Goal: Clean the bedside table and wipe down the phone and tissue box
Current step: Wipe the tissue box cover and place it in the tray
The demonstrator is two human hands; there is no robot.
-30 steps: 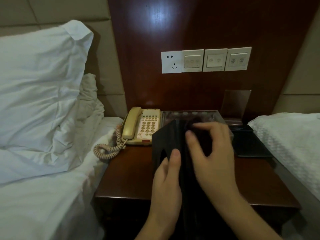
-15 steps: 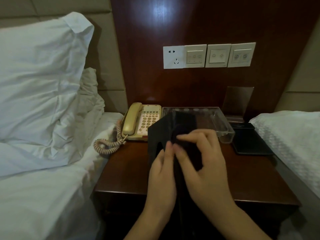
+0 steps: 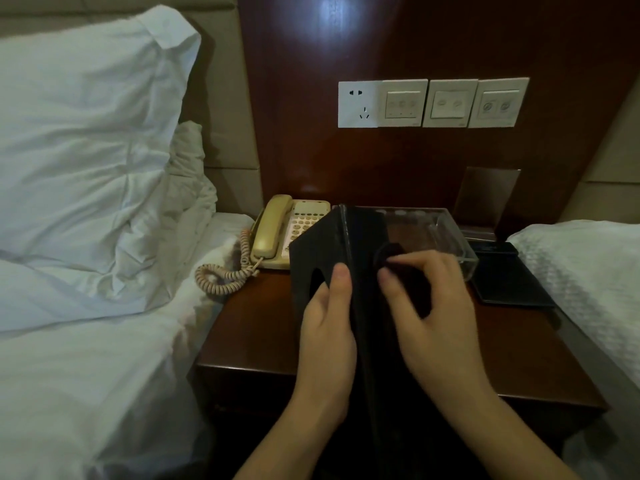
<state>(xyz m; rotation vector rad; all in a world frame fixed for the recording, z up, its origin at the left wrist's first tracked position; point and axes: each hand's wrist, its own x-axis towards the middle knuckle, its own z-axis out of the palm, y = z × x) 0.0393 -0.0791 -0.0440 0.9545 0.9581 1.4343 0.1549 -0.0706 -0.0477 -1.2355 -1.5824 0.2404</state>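
A dark, glossy wooden wall panel (image 3: 398, 46) rises behind the desk (image 3: 249, 327), catching a soft glare of light near its top. A row of white plates (image 3: 433, 102) is fixed to it: one socket, then three switch plates. Padded beige headboard panels (image 3: 225, 126) flank the wood on both sides. On the left a bed (image 3: 86, 375) carries a plump white pillow (image 3: 86, 116) and rumpled sheets; on the right, another bed's textured white cover (image 3: 588, 278) shows.

Dim warm light, panel (image 3: 332, 15) glare, curved edges
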